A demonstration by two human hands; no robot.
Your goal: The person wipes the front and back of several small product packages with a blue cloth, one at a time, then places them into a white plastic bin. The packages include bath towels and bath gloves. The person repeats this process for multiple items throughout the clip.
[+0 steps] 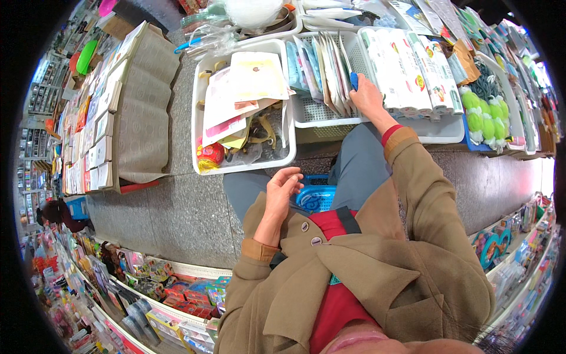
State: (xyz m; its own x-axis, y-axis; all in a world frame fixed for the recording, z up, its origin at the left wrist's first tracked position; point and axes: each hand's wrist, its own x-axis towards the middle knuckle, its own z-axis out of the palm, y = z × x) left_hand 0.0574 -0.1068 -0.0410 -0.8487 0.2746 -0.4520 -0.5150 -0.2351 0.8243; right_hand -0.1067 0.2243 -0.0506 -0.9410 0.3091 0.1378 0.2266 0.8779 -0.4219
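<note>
My right hand [368, 95] reaches to the right side of a white perforated basket [309, 116], with its fingers curled. A small blue object [354, 81] shows at its fingertips; I cannot tell what it is. Flat packets [334, 73] stand on edge in that basket, just left of the hand. Wrapped white rolls [395, 71] with printed labels lie to the hand's right. Loosely bent and holding nothing, my left hand [281, 188] hovers over my lap, below a white tray [194, 128]. Flat printed packets [256, 77] and a red and yellow ornament [210, 155] lie in that tray.
A blue plastic stool [316, 198] shows between my legs. Green mesh balls [484, 115] sit in a bin at the right. Booklets fill a display stand [143, 101] at the left. Shelves with boxed goods [190, 294] run behind me. Another person [66, 217] is far left.
</note>
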